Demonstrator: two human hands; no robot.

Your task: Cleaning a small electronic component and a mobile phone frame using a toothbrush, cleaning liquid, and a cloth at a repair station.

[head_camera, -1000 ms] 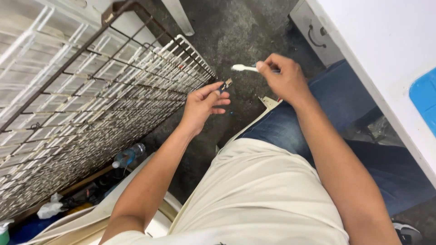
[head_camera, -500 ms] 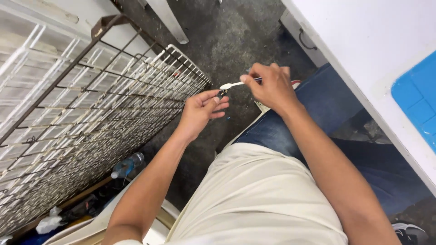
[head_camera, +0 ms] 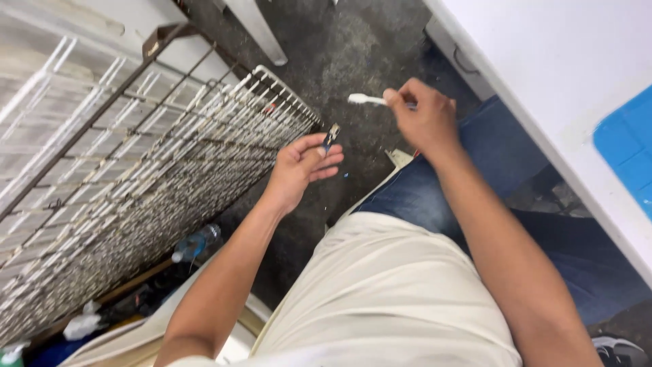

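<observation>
My left hand [head_camera: 302,166] pinches a small dark metal part [head_camera: 331,134] between thumb and fingertips, held out over the dark floor. My right hand [head_camera: 424,115] grips a white toothbrush [head_camera: 365,100], its head pointing left. The brush head is a short way above and to the right of the small part, not touching it. Both forearms reach out over my lap, with beige shirt and blue jeans below.
Several white wire racks [head_camera: 136,177] lean stacked on the left, close to my left hand. A white table [head_camera: 543,75] with a blue patch [head_camera: 628,153] runs along the right. A clear plastic bottle [head_camera: 197,243] lies on the floor below the racks.
The toothbrush head had come down beside the small part half a second ago; now my right hand has lifted it up and away to the right. My left hand stays put.
</observation>
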